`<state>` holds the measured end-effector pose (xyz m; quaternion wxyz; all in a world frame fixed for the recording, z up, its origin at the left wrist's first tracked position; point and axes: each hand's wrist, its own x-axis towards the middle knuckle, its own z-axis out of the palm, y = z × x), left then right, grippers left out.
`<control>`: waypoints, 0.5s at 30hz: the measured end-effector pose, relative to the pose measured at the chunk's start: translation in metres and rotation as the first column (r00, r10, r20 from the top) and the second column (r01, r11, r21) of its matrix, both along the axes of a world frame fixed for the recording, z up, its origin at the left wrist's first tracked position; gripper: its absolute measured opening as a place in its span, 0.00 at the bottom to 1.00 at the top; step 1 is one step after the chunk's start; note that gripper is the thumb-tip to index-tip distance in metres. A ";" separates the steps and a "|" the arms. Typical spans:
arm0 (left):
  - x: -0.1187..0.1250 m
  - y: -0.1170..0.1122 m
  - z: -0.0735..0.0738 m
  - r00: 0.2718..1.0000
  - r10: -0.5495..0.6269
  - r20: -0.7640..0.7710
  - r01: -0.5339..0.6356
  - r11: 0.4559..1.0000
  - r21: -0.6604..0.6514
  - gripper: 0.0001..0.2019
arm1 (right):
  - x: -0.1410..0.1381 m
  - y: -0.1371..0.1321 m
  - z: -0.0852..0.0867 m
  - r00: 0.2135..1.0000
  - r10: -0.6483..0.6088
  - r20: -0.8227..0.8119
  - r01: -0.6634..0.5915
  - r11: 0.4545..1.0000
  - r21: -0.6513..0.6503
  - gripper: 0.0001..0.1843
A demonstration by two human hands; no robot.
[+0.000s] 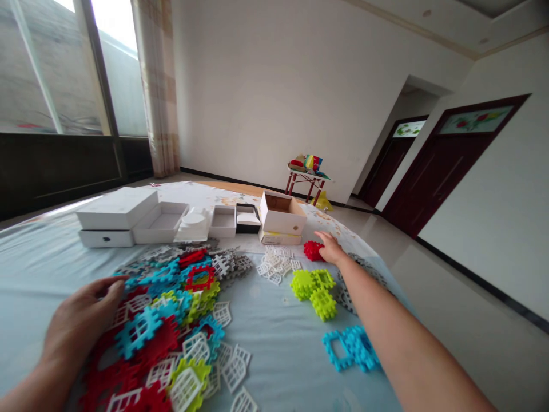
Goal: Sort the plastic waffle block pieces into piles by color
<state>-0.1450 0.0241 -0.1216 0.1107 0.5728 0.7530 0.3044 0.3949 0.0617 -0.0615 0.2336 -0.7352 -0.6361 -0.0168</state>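
Note:
My left hand rests flat on a mixed heap of red, blue, green and white plastic grid tiles, fingers slightly apart and holding nothing I can see. My right hand is stretched far forward and touches a small stack of red tiles; whether it grips them is not clear. Sorted groups lie between the hands: white tiles, lime green tiles, blue tiles beside my right forearm, and grey tiles partly hidden under that arm.
A row of open white boxes, a black box and a cardboard-lined box stands at the back of the light blue cloth-covered table. Beyond it are a small red table with toys, tiled floor and dark doors.

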 end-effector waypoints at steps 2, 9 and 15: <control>0.011 -0.008 0.013 0.999 0.024 0.047 -0.024 1.000 -0.009 0.25 | -0.013 -0.002 0.002 0.999 0.033 -0.004 -0.033 0.998 0.047 0.32; 0.023 -0.011 0.018 0.991 0.087 0.100 -0.090 0.996 0.029 0.20 | -0.127 -0.043 0.003 0.843 0.522 -0.131 -0.499 0.849 0.172 0.18; 0.023 -0.012 0.016 0.990 0.074 0.123 -0.081 0.995 0.053 0.20 | -0.224 -0.091 -0.010 0.626 0.774 -0.092 -0.760 0.633 0.147 0.13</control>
